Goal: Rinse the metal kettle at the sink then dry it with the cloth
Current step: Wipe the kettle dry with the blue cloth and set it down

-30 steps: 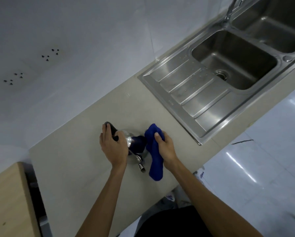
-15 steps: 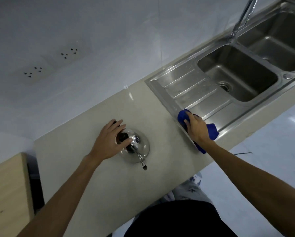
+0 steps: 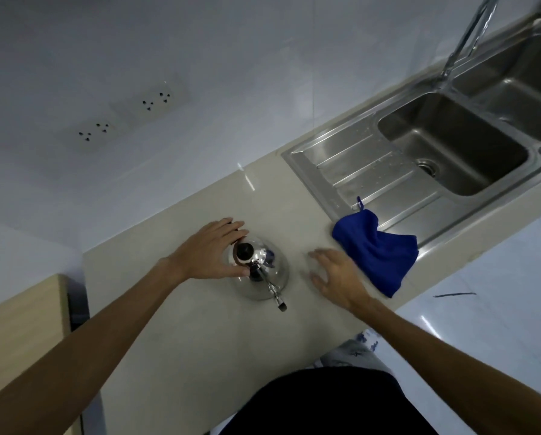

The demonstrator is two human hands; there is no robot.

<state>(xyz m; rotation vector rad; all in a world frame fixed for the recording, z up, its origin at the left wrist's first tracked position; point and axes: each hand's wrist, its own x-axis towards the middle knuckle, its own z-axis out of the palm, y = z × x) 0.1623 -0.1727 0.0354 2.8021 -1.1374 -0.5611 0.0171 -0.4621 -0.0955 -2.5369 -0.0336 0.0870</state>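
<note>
The shiny metal kettle (image 3: pixel 267 277) stands upright on the beige counter, black lid knob on top, spout pointing toward me. My left hand (image 3: pixel 209 251) curls around its left side, fingers touching the body and the handle beneath them. The blue cloth (image 3: pixel 377 249) lies crumpled on the counter's edge, partly over the sink's drainboard (image 3: pixel 379 171). My right hand (image 3: pixel 338 276) hovers flat and spread between kettle and cloth, holding nothing.
The double steel sink (image 3: pixel 457 142) with its tap (image 3: pixel 463 39) sits at the right. Wall sockets (image 3: pixel 125 116) are on the white wall behind. A wooden surface (image 3: pixel 18 321) adjoins the counter at the left. The counter's front edge runs close to my body.
My right hand carried the blue cloth away from the kettle, laid it at the sink's edge, let go and drew back toward the kettle. My left hand stayed on the kettle.
</note>
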